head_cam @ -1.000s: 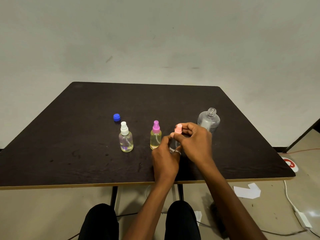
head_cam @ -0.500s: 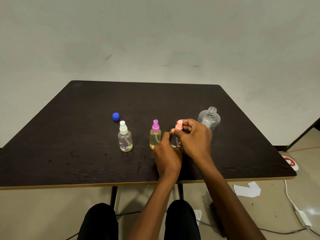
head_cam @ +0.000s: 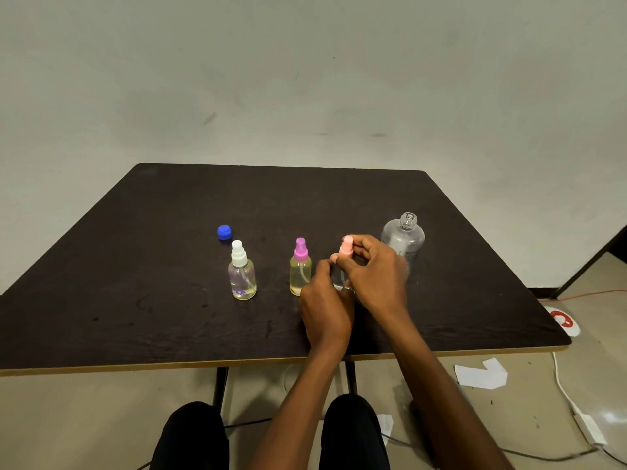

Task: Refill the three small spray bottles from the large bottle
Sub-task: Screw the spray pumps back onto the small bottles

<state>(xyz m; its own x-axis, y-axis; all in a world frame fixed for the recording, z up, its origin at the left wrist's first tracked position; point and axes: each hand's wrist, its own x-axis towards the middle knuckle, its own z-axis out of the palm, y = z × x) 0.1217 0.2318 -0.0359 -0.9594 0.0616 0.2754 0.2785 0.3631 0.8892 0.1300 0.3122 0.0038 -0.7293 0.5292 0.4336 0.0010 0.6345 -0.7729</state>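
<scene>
The dark square table [head_cam: 135, 317] shows a wide stretch of open surface along its far edge and out to both far corners. A narrower open band runs along the near edge to the left of my arms. Everything stands in a loose row across the middle. Nearest the left edge lies the round blue plastic cap [head_cam: 224, 232]. Just in front of it, upright, is the small clear spray bottle with a white top [head_cam: 242, 273], holding pale yellowish liquid. The small clear spray bottle with a purple top [head_cam: 300, 266] stands apart to its right. Toward the right edge the large clear plastic bottle [head_cam: 403, 237] stands uncapped, just behind my right hand [head_cam: 376, 273]. Between those two is the small clear spray bottle with a pink top [head_cam: 346, 247]. My left hand [head_cam: 325, 310] curls round its mostly hidden body, while my right hand pinches the pink top between thumb and fingertips.
</scene>
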